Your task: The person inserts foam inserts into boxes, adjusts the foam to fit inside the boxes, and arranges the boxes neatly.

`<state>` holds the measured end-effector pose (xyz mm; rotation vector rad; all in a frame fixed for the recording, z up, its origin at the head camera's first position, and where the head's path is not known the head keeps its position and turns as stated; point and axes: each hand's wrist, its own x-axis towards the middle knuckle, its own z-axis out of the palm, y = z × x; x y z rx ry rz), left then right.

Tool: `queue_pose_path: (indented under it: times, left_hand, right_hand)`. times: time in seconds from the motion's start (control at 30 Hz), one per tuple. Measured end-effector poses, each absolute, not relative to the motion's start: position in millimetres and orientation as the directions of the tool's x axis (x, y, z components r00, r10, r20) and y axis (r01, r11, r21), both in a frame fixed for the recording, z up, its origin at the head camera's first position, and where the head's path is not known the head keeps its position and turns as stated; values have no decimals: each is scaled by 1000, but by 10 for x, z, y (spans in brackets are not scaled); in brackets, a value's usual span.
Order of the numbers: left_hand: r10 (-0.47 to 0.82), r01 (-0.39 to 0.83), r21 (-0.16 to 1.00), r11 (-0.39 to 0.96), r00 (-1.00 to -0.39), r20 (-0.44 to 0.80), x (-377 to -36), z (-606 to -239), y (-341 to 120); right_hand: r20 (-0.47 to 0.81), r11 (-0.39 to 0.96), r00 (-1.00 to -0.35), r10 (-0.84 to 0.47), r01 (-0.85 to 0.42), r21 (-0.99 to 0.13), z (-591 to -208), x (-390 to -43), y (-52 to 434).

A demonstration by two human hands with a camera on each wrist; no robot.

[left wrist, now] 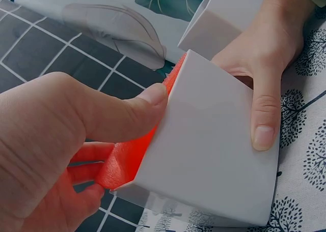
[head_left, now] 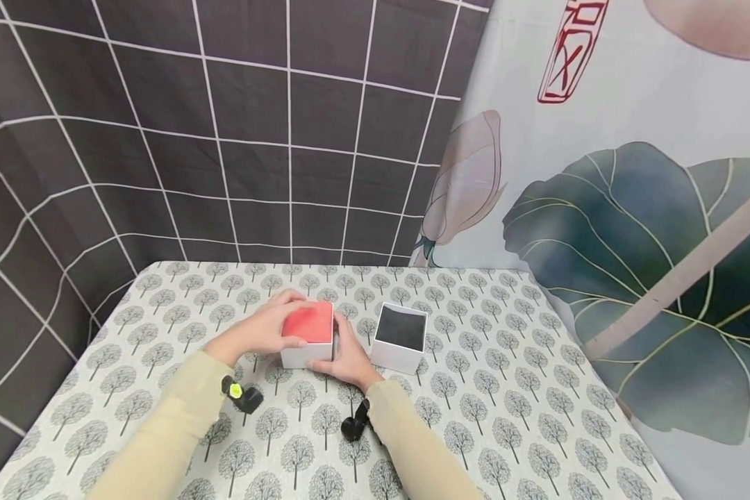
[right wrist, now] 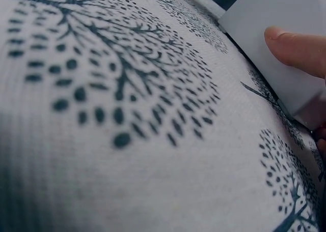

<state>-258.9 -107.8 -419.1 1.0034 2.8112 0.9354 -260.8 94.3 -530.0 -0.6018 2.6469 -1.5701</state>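
Note:
A white box (head_left: 298, 357) with a soft red foam sheet (head_left: 308, 322) across its top stands on the table. My left hand (head_left: 266, 325) holds the sheet's left side. In the left wrist view, its thumb lies along the near edge and its fingers are at the far edge of the red foam (left wrist: 127, 158). My right hand (head_left: 345, 354) grips the box's lower right side, thumb on the front face (left wrist: 224, 145) and fingers along the right side. The right wrist view shows only the thumb (right wrist: 300, 51) and part of the box.
A second white box (head_left: 395, 357) with black lining (head_left: 402, 327) stands just right of my right hand. A tree-patterned cloth (head_left: 462, 417) covers the table. A dark grid curtain (head_left: 250, 173) hangs behind, with a lotus-print curtain (head_left: 600, 208) at the right.

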Motion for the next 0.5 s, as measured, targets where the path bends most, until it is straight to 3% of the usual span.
queue_pose_path:
  times: [0.5]
  left_hand:
    - [594,533,519,668,-802,59,-2589,-4212,-1038]
  right_hand:
    - [154,450,-932,-328,-297,-842,-5274,-2605,949]
